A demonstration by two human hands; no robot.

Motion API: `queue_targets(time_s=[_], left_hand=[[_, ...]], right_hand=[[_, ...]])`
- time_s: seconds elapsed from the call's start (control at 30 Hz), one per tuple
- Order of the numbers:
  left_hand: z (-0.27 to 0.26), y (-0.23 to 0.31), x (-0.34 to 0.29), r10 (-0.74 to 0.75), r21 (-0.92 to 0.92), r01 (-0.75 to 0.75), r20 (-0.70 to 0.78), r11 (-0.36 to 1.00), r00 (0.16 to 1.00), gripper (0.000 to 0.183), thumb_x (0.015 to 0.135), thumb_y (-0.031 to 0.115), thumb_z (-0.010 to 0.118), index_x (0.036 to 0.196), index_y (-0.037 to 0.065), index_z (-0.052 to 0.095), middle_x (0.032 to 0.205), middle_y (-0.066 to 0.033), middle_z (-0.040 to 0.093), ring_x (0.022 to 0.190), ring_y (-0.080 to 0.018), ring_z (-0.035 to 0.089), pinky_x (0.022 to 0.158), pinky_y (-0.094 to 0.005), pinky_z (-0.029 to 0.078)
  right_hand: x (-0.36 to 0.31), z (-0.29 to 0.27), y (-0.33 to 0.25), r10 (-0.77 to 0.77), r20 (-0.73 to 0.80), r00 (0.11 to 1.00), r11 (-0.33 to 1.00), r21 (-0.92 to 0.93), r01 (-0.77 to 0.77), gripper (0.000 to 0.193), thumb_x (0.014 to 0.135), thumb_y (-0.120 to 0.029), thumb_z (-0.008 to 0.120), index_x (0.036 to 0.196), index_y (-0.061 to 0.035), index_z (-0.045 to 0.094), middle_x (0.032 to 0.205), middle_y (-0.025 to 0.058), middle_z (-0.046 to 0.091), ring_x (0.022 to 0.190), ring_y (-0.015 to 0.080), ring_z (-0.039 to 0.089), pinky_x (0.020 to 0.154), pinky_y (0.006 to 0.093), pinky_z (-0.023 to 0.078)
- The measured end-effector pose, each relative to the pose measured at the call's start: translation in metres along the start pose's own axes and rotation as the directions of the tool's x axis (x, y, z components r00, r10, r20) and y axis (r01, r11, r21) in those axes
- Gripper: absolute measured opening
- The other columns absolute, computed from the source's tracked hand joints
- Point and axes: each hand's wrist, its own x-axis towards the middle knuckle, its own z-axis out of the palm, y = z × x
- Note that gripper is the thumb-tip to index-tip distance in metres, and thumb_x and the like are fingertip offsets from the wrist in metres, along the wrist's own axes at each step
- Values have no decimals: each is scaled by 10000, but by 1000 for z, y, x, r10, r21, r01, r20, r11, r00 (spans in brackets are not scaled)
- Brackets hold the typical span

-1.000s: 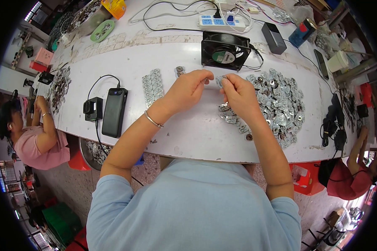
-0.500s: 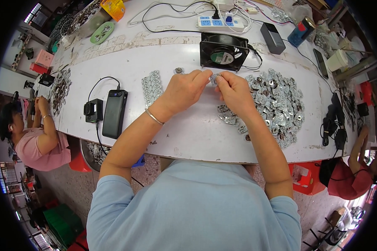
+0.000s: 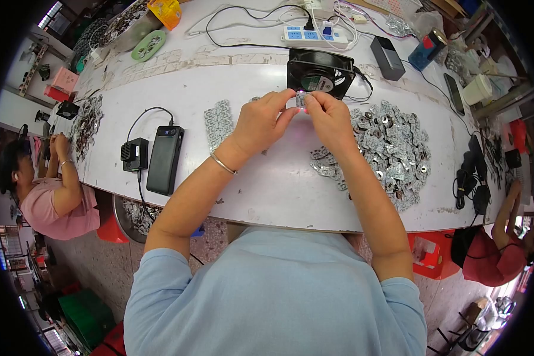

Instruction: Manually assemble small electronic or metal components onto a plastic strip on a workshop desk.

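Observation:
Between the fingertips of both hands is a small silvery electronic piece [image 3: 301, 99], with pinkish-purple light glowing at its ends. My left hand [image 3: 262, 121] pinches its left side, and my right hand [image 3: 332, 121] grips it from the right with thumb and forefinger. Just beyond my fingers a black fan [image 3: 320, 65] stands on the white table. Beside my right hand spreads a loose heap of similar silvery pieces [image 3: 394, 154], some with dark round parts. Left of my left hand, more pieces lie in a neat block of rows [image 3: 218, 121].
A black power bank [image 3: 165, 160] is cabled to a small black box [image 3: 134, 155] on the left. Behind the fan lie a power strip [image 3: 314, 37], tangled cables and a dark grey box [image 3: 388, 57]. A phone [image 3: 454, 93] lies at right. People sit at both table ends.
Both hands have lifted the small piece slightly away from me, toward the fan. Pinkish light now shows on it, and my left fingers are spread wider around it.

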Motion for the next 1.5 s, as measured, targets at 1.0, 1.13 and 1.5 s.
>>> queue_targets(time_s=[1.0,1.13,1.5], left_hand=[[16,32,-15,164,-402,-19,330,915,929,521,820,-70,506,1327,50,505,1080,-169,641,756,-255,644,702,-354,518],[-19,45,-1,140,-458,105,470,883,871,697,804,-103,468,1463,90,346,1193,-158,599,696,-201,608,681,-317,515],[-40,39,2,46,-481,579,794,659,607,785,799,-122,483,1507,159,291,1264,-84,565,650,-108,571,623,-250,508]], right_hand=[[-68,-51,-2,-130,10,991,972,-197,130,171,892,-131,612,965,-1,696,716,105,601,634,197,555,608,313,446],[-64,-44,-15,-53,158,986,998,-13,56,192,908,-141,608,992,8,695,739,65,616,635,123,524,591,282,430],[-61,-36,-10,71,393,917,996,24,-87,225,917,-179,583,816,6,663,599,-16,518,552,59,438,510,260,374]])
